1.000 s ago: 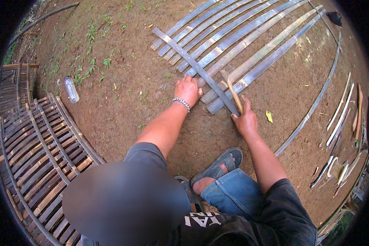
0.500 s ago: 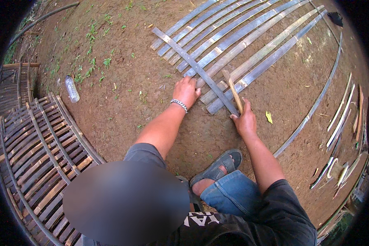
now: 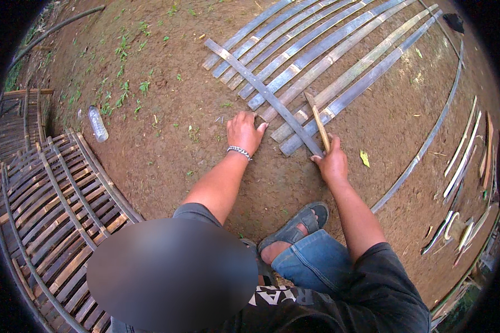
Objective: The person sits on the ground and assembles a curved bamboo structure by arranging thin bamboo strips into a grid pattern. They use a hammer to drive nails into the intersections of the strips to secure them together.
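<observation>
Several split bamboo strips [image 3: 350, 72] lie side by side on the bare soil, with one bamboo cross strip [image 3: 261, 89] laid slantwise over their near ends. Just short of those ends is my left hand [image 3: 243, 133], fingers down at the soil, thumb apart, holding nothing; it wears a chain bracelet. My right hand [image 3: 333, 162] is closed round a short wooden stick [image 3: 318, 122] that points away from me. Its thumb and fingers are also at the near end of the cross strip; whether they grip that too I cannot tell.
At the left stands a slatted bamboo frame [image 3: 66, 208], with a clear plastic bottle [image 3: 98, 124] beyond it. A long curved bamboo strip [image 3: 428, 141] lies to the right, before loose pale strips [image 3: 462, 155]. My sandalled foot [image 3: 294, 230] is close below my hands.
My left hand has drawn back and slightly left, off the near ends of the strips. My right hand stays in place, while the stick in it has turned slightly.
</observation>
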Action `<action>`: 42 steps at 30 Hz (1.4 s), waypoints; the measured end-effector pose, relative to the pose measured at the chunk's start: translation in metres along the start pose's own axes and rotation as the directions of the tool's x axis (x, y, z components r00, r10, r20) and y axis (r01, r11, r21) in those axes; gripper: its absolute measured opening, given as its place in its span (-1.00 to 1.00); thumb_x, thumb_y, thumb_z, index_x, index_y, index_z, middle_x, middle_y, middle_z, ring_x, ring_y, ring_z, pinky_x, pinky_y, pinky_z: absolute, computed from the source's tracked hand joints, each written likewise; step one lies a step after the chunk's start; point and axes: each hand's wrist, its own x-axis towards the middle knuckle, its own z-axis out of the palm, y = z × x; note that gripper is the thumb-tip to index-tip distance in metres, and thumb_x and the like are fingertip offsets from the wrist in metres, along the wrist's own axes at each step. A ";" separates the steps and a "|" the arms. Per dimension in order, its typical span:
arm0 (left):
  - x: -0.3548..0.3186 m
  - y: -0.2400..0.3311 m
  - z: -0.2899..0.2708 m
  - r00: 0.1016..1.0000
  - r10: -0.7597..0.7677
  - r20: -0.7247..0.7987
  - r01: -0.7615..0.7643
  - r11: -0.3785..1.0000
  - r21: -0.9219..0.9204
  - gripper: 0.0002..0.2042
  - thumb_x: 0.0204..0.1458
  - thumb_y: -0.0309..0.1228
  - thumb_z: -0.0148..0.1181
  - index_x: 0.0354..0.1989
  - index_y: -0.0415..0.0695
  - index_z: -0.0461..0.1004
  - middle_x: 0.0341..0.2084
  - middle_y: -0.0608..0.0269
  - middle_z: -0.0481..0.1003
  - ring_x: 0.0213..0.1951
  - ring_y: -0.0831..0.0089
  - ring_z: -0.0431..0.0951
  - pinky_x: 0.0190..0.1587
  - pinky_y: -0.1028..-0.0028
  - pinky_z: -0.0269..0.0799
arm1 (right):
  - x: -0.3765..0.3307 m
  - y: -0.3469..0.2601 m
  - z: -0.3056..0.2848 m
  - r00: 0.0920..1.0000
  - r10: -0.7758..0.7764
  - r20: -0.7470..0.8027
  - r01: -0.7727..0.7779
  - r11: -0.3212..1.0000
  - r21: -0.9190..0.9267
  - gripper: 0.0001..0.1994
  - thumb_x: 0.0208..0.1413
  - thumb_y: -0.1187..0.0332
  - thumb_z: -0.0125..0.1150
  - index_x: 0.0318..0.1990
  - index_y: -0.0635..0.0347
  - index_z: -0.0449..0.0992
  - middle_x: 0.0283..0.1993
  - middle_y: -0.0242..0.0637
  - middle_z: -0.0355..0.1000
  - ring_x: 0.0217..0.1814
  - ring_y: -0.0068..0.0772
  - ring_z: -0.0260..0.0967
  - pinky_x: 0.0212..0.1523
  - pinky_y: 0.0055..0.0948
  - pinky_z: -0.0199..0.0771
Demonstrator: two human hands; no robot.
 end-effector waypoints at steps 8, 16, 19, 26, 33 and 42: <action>-0.001 0.006 0.004 0.999 0.019 -0.031 -0.019 1.000 -0.010 -0.60 -0.10 -0.12 0.45 -0.16 -0.12 0.62 -0.15 0.13 0.54 -0.03 0.14 0.51 0.01 0.16 0.34 | 0.001 0.005 0.003 0.999 -0.041 -0.037 0.041 0.999 -0.002 -0.22 -0.17 0.39 0.58 0.24 0.01 0.23 -0.27 -0.01 0.55 -0.12 0.14 0.54 -0.09 -0.01 0.51; -0.002 0.011 0.008 0.997 0.029 -0.070 -0.030 0.999 -0.018 -0.63 -0.10 -0.14 0.43 -0.21 -0.12 0.61 -0.20 0.14 0.55 -0.05 0.15 0.51 0.01 0.16 0.34 | -0.001 -0.004 -0.002 1.000 -0.016 -0.002 0.016 1.000 0.005 -0.22 -0.18 0.39 0.57 0.24 0.04 0.24 -0.10 0.07 0.54 -0.03 0.18 0.52 -0.02 -0.01 0.50; -0.001 0.011 0.009 0.998 0.035 -0.045 -0.035 0.999 0.006 -0.65 -0.09 -0.14 0.42 -0.22 -0.11 0.62 -0.22 0.15 0.55 -0.06 0.17 0.51 0.00 0.17 0.34 | -0.003 -0.013 -0.008 0.999 0.021 0.032 -0.021 1.000 0.009 -0.22 -0.17 0.40 0.56 0.25 0.06 0.24 -0.04 0.10 0.53 0.00 0.18 0.51 0.01 -0.02 0.50; 0.005 0.008 0.010 0.995 0.080 -0.058 -0.081 0.997 -0.013 -0.69 -0.12 -0.17 0.42 -0.27 -0.11 0.63 -0.27 0.15 0.56 -0.10 0.18 0.53 -0.01 0.19 0.35 | -0.002 -0.007 -0.006 1.000 0.002 0.029 -0.002 1.000 0.010 -0.24 -0.15 0.40 0.55 0.24 0.06 0.25 -0.05 0.08 0.53 -0.01 0.16 0.51 -0.01 -0.03 0.50; 0.007 0.003 0.014 0.994 0.099 -0.048 -0.100 0.995 -0.019 -0.69 -0.10 -0.14 0.40 -0.35 -0.13 0.61 -0.28 0.11 0.55 -0.12 0.18 0.55 -0.02 0.18 0.38 | -0.003 -0.001 0.000 0.998 -0.060 -0.027 0.060 0.998 -0.008 -0.25 -0.12 0.39 0.53 0.24 0.01 0.23 -0.11 0.13 0.55 -0.02 0.25 0.50 -0.02 0.02 0.49; 0.009 0.005 0.010 0.993 0.107 -0.048 -0.108 0.994 -0.029 -0.69 -0.15 -0.17 0.43 -0.35 -0.15 0.61 -0.32 0.10 0.55 -0.17 0.12 0.56 -0.07 0.18 0.44 | -0.004 -0.004 -0.003 1.000 -0.030 -0.004 0.030 1.000 -0.001 -0.25 -0.12 0.38 0.54 0.25 0.03 0.22 -0.07 0.13 0.54 0.01 0.25 0.49 0.00 0.02 0.49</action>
